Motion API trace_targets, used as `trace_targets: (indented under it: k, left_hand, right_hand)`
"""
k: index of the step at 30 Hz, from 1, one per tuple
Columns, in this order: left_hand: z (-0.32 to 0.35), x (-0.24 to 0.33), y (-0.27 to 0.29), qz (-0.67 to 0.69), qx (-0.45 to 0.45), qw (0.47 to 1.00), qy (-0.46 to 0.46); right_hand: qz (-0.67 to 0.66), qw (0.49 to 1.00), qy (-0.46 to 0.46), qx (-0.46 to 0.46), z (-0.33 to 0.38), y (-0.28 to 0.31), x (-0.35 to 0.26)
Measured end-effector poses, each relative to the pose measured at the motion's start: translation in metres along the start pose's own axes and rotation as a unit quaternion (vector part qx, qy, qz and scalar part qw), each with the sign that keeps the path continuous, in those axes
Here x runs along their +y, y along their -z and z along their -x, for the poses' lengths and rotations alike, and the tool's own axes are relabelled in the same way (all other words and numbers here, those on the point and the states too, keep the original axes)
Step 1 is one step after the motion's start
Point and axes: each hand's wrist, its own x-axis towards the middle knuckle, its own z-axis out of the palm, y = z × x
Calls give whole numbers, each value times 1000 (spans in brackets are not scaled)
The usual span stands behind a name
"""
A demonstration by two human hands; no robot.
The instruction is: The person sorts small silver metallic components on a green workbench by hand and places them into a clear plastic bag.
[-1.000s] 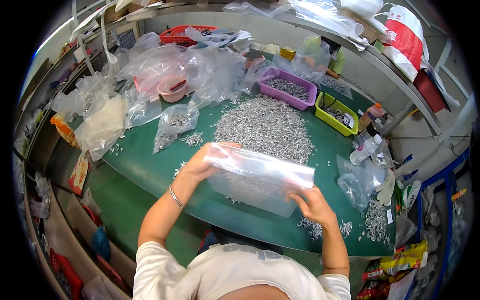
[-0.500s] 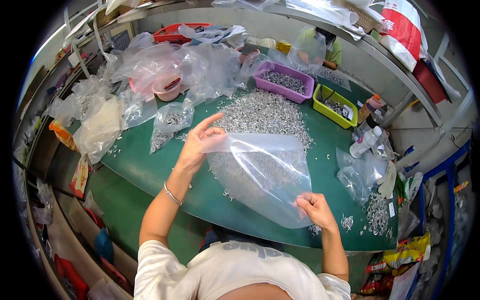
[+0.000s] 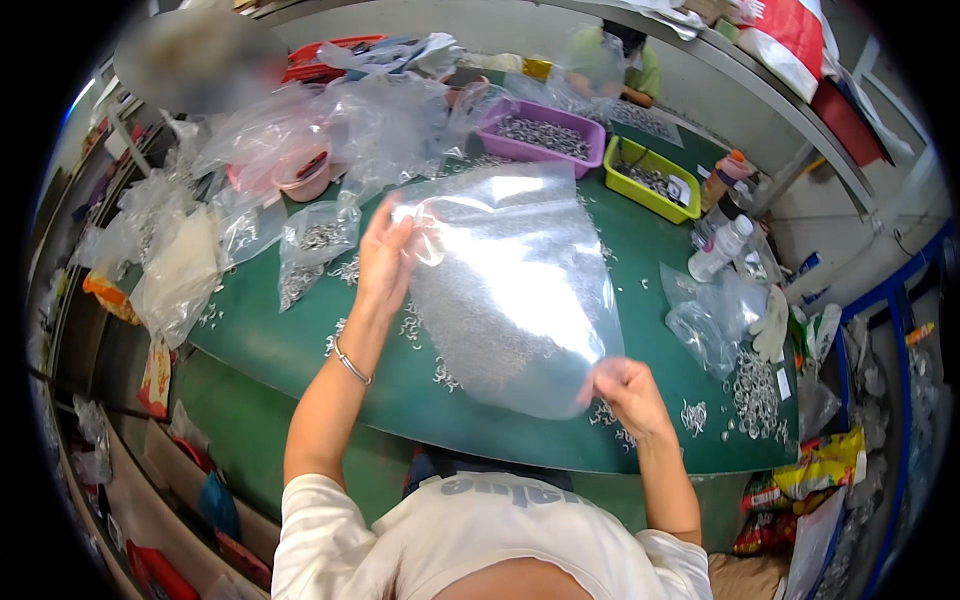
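A large clear plastic bag (image 3: 500, 290) is stretched between my two hands above the green table (image 3: 280, 335). My left hand (image 3: 385, 250) grips its left edge, and a silver bangle circles that wrist. At the bag's lower right corner, my right hand (image 3: 622, 385) pinches the plastic. Small silver metal rings or hooks (image 3: 440, 375) lie spread on the table; much of the pile shows only dimly through the bag, blurred by glare.
Behind the bag stand a purple basket (image 3: 545, 140) and a yellow-green basket (image 3: 655, 182), both holding metal pieces. Bottles (image 3: 720, 250) and loose metal pieces (image 3: 757, 395) occupy the right. Plastic bags (image 3: 190, 265) crowd the left. Another person (image 3: 640, 70) sits across the table.
The bag has been raised and spread wider, its top edge now farther up and away. My left hand has shifted slightly left, and my right hand a little upward.
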Motion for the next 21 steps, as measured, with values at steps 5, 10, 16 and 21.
trace_targets:
  k: [5, 10, 16, 21]
  left_hand:
    - [55, -28, -45, -439, -38, 855, -271]
    - [117, -69, -68, -576, -230, 738, -267]
    - [112, -100, -43, -524, -252, 732, -355]
    - [123, -75, -84, -462, -169, 809, -322]
  right_hand:
    - [-92, 981, 12, 172, -23, -15, 25]
    - [-109, 969, -10, 222, -33, -30, 44]
    - [-5, 958, 29, 285, -34, -44, 51]
    - [104, 951, 89, 277, -29, -47, 47]
